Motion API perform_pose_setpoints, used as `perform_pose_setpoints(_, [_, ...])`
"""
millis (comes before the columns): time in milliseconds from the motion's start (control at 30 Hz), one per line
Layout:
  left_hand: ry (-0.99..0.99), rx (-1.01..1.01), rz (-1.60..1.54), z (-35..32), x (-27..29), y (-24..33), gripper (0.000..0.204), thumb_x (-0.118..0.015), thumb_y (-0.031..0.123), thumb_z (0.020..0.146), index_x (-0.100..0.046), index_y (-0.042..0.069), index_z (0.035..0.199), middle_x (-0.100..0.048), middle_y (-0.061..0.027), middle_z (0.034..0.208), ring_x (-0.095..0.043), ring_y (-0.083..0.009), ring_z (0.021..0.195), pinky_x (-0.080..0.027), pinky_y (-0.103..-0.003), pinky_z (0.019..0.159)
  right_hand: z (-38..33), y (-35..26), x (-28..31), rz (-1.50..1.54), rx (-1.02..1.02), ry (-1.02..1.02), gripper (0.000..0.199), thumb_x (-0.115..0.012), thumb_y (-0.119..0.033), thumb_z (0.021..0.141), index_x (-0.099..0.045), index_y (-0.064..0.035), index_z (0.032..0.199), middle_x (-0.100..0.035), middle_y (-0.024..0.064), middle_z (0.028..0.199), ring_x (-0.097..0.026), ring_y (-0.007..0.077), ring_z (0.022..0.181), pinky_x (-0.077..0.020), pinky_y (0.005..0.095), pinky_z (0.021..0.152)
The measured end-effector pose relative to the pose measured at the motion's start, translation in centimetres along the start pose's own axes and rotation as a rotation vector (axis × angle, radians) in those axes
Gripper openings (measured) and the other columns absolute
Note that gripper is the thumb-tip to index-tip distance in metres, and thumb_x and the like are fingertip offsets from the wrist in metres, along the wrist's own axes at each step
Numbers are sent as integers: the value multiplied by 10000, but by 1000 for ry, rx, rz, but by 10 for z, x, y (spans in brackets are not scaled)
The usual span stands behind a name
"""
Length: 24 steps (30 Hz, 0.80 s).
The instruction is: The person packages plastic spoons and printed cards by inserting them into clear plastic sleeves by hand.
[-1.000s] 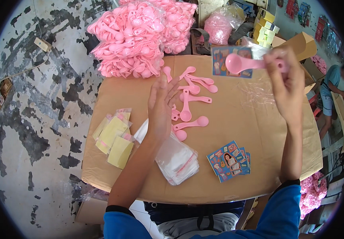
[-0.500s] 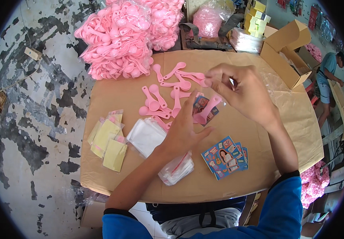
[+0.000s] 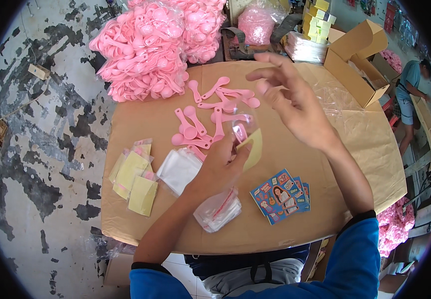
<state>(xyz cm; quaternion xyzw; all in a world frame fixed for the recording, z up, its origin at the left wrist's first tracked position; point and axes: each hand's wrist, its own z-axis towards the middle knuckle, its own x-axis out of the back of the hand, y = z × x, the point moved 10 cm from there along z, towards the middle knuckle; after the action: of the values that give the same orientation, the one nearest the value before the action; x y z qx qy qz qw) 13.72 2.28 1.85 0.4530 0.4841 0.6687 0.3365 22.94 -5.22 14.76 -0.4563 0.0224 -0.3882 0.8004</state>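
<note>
My left hand is closed around a small clear plastic bag at the middle of the table. In the bag are a card with its yellow side showing and a pink measuring spoon, partly hidden by my fingers. To the right and above it, my right hand is raised, fingers apart, holding nothing. Loose pink spoons lie just beyond my left hand. Under my left forearm are stacks of clear bags. A small pile of blue printed cards rests to the right.
Filled bags with yellow cards lie at the table's left. Big bags of pink spoons stand at the back left. An open cardboard box is at the back right, with yellow boxes nearby. Another person works at far right.
My left hand has closed on the bag with the spoon and card, tilting it so that the yellow side shows. My right hand has gone from a pinch to spread fingers and moved up slightly.
</note>
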Motion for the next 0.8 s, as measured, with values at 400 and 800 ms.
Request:
perform_pose_setpoints(400, [202,-243,-125,-3,37,34,312,-401,177,1048,-532,-43,1226,-626,-61,986,-619,-91,919,-505,-247,742,-11,-31,-8,-528,463,60,176,-723,-117,805,-688,-82,974,-659,37,916,-629,191,828,-521,319,685])
perform_pose_setpoints(800, [138,-230,59,-9,28,36,300,-387,105,1032,-517,-51,1254,-622,-54,893,-596,-86,773,-482,-234,704,-28,-36,-45,-838,704,-122,245,-719,-206,672,-725,-107,896,-639,-3,917,-597,194,969,-539,322,786])
